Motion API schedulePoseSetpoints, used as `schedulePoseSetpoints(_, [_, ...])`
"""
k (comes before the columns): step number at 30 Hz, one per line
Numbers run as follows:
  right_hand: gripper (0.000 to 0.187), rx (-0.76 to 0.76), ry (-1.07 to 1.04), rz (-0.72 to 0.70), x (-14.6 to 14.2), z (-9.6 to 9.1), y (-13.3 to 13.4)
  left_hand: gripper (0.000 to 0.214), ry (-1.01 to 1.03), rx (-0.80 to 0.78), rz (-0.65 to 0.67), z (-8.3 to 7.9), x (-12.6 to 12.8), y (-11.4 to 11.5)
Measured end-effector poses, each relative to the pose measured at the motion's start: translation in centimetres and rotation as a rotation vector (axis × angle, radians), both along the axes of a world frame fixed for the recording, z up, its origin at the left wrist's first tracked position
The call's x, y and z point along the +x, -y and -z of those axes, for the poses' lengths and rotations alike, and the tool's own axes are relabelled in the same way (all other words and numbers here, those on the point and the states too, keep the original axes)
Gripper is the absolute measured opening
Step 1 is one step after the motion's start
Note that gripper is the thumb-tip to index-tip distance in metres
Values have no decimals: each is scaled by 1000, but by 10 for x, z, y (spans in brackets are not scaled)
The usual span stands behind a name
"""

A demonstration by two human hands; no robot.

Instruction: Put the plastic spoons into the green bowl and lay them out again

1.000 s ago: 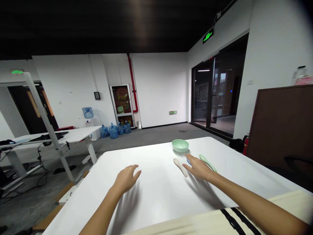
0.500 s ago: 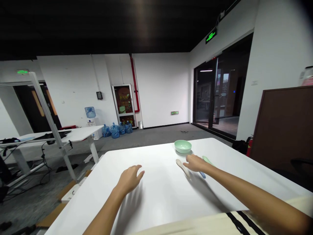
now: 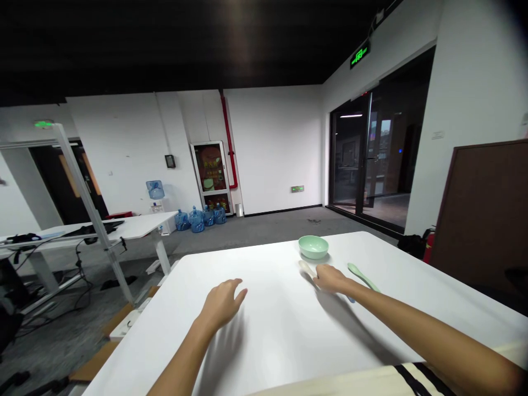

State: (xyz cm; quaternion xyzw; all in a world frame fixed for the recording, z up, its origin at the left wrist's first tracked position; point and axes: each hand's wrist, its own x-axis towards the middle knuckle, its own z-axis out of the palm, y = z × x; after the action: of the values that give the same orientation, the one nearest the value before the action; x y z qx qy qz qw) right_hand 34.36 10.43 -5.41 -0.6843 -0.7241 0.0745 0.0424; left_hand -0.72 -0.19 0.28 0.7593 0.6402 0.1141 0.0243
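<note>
My right hand lies on the white table, fingers curled down over the handle of a beige spoon whose head sticks out toward a mint-green bowl. A blue spoon peeks out from under my right wrist. To the right of that hand lies a green spoon, untouched. My left hand rests flat on the table nearer the left edge, fingers stretched out and holding nothing.
A dark brown cabinet stands at the right. Beyond the table's left edge are another white desk with cables and a metal frame pole. Water jugs sit by the far wall. Glass doors are at the back right.
My right hand has slid left from the blue spoon onto the beige spoon and curled its fingers. The green spoon is now fully uncovered. My left hand has barely moved.
</note>
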Motion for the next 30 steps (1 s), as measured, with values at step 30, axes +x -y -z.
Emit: schedulePoseSetpoints(30, [38,175,-59,310,38,-11,-114,52,41,-46,-53,-4,0,-8])
